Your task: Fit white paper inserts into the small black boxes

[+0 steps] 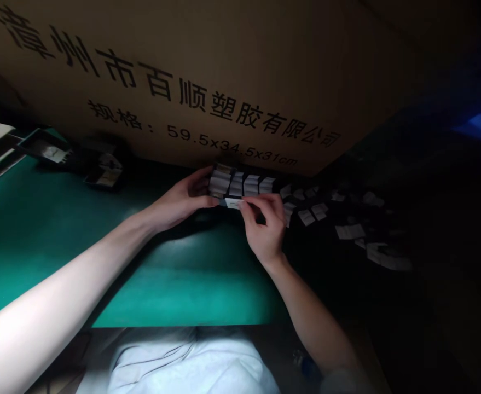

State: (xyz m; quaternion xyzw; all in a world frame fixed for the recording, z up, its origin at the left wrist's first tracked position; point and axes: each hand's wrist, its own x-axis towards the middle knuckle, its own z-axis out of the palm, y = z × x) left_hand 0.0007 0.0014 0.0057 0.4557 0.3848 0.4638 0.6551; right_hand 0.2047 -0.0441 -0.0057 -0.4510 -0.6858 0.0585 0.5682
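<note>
In the head view, a dark tray with several rows of folded white papers stands at the far side of the green table. My left hand is closed round its left end, thumb along the near side and fingers behind. My right hand pinches a small white card between thumb and index finger, against the tray's near face. The print on the card is too small to read. My other right fingers are curled near the tray's right end.
A large cardboard box with black lettering rises right behind the tray. More small dark trays stand at the left back. Loose white paper pieces lie in shadow to the right. The green tabletop ends just before my lap.
</note>
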